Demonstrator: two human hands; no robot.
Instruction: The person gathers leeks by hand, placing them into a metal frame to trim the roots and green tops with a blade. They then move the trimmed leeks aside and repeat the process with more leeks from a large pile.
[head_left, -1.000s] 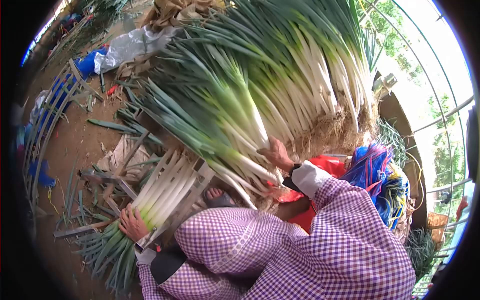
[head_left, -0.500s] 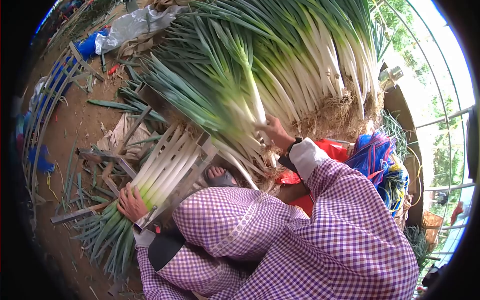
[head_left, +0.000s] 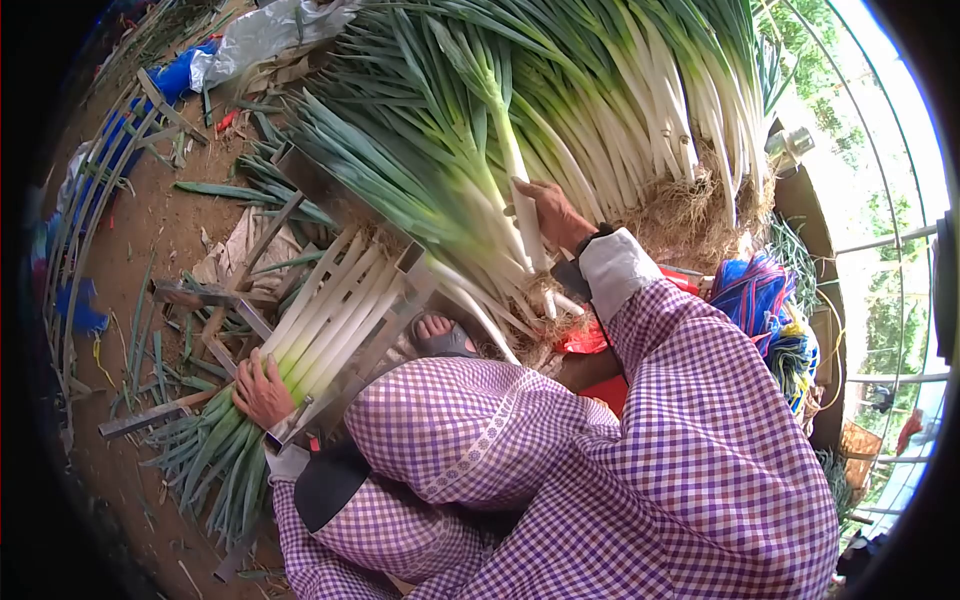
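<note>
My left hand (head_left: pixel 263 391) lies with its fingers spread on a bundle of leeks (head_left: pixel 322 318), near where the white stems turn green. That bundle rests in a metal frame (head_left: pixel 275 430), roots toward the top and leaves toward the bottom left. Farther right, my right hand (head_left: pixel 556 213) is closed around the white stem of a thick leek (head_left: pixel 492 95) at the edge of the large pile. More leeks (head_left: pixel 640 120) with hairy roots (head_left: pixel 697 205) lie behind and to the right of it.
A bundle of blue and red cords (head_left: pixel 752 292) sits right of my sleeve, beside red plastic (head_left: pixel 590 338). Silver sheeting (head_left: pixel 262 45) and a blue roll (head_left: pixel 172 78) lie at the upper left. Cut leaves litter the soil. Curved metal bars (head_left: pixel 895 240) stand at the right.
My right hand has moved up and slightly right, higher along the leek stem. My left hand has stayed nearly in place on the bundle.
</note>
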